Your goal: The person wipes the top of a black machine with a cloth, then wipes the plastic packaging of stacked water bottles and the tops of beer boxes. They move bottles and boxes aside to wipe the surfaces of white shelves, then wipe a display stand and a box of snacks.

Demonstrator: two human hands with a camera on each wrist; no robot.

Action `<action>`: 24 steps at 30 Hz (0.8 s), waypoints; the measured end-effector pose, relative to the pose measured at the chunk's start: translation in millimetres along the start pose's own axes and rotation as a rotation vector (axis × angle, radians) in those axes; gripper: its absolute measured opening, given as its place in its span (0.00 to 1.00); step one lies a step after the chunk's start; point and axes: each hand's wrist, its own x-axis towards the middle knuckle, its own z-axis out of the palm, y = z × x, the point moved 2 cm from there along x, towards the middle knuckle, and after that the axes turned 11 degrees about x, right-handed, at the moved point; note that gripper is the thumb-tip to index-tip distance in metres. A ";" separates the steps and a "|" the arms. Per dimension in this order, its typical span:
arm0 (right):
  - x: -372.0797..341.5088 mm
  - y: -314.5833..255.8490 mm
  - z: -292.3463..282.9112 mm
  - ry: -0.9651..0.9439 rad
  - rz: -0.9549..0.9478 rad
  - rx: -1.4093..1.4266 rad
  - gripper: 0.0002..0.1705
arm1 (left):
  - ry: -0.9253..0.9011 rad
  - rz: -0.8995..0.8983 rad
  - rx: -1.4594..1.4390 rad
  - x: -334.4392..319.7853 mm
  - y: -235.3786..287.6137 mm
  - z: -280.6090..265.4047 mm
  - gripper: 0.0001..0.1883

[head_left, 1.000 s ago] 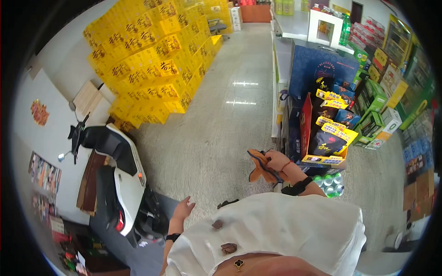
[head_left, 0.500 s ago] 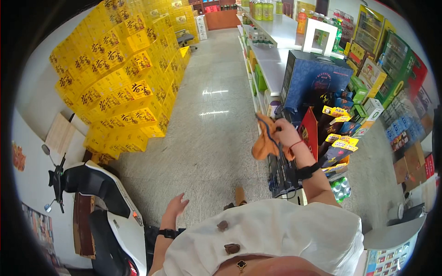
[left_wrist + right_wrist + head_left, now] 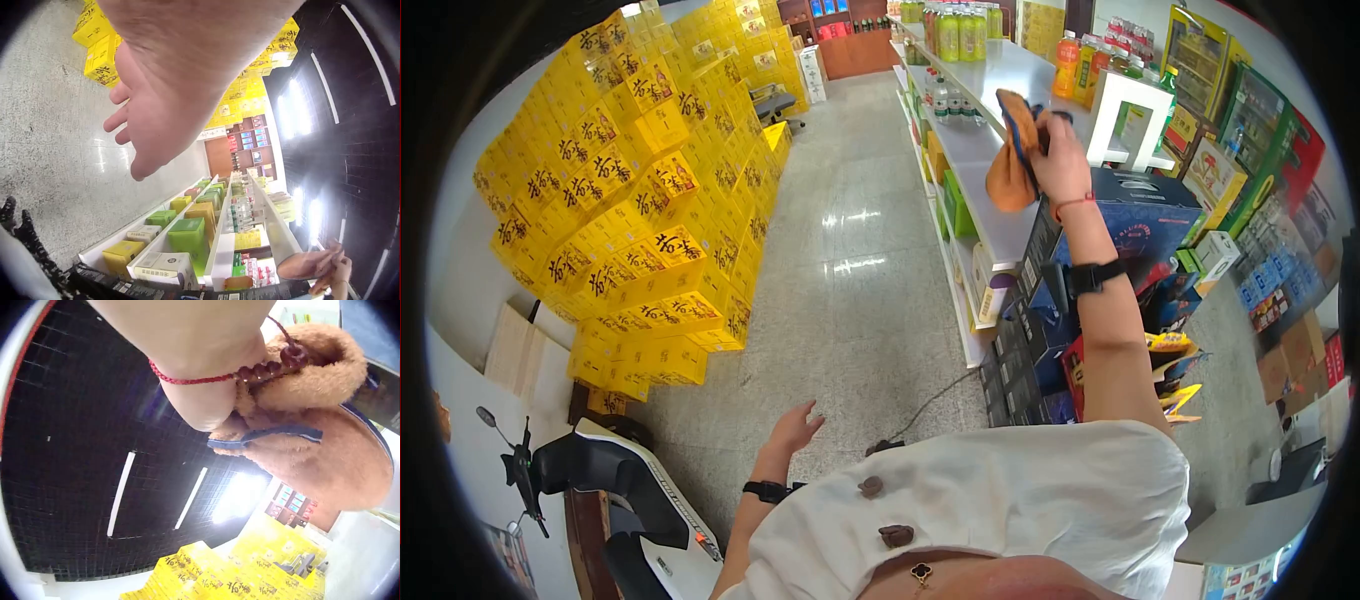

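An orange-brown fuzzy cloth item (image 3: 1011, 165) with dark blue trim hangs from my right hand (image 3: 1062, 165), which grips it above the near end of the white shelf top (image 3: 1000, 75). In the right wrist view the fuzzy item (image 3: 325, 456) fills the right side, below a red beaded bracelet; the fingers are mostly hidden there. My left hand (image 3: 794, 430) hangs low over the floor with nothing in it. Its fingers look relaxed in the left wrist view, where the left hand (image 3: 156, 112) shows palm and fingertips.
Stacked yellow cartons (image 3: 620, 200) line the left side, with a scooter (image 3: 630, 490) at lower left. Bottles (image 3: 960, 35) and a white frame (image 3: 1122, 120) stand on the shelf top. Dark blue boxes (image 3: 1140, 215) sit at its near end. Grey floor (image 3: 830, 290) runs between.
My right hand has risen with the fuzzy item from beside the boxes to above the shelf top. The head view has moved along the aisle. My left hand stays low and empty.
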 end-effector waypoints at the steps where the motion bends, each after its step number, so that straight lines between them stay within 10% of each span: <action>1: 12.9 12.8 8.9 0.046 -0.021 -0.070 0.17 | -0.019 0.013 0.015 8.9 2.3 0.0 0.30; 5: 31.5 61.2 48.0 0.060 0.036 -0.304 0.19 | -0.092 0.045 -0.007 39.9 8.1 -13.7 0.30; 8: 23.8 83.9 75.1 -0.312 0.270 -0.568 0.22 | -0.117 0.043 -0.006 67.5 8.0 -29.8 0.30; 24: 58.9 76.2 133.1 -0.401 0.231 -0.864 0.30 | -0.135 0.272 0.092 301.8 -25.6 -94.1 0.29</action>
